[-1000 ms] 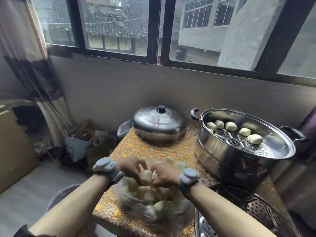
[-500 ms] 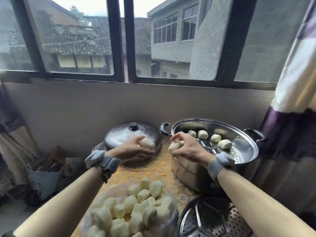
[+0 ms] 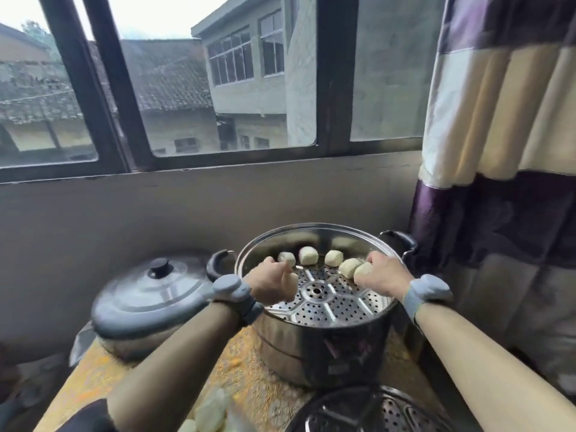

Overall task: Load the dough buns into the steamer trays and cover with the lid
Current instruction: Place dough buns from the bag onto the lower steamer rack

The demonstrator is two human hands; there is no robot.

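While held over tray (image 3: 314, 313), two hands (image 3: 274, 283), six buns (image 3: 308, 255).

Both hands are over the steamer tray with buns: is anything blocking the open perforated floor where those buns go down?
Nothing visible does. The steamer tray is uncovered; its lid sits on the table to its left. Four buns line the far rim only. The right hand holds a bun just above bare floor; the left hand likewise.
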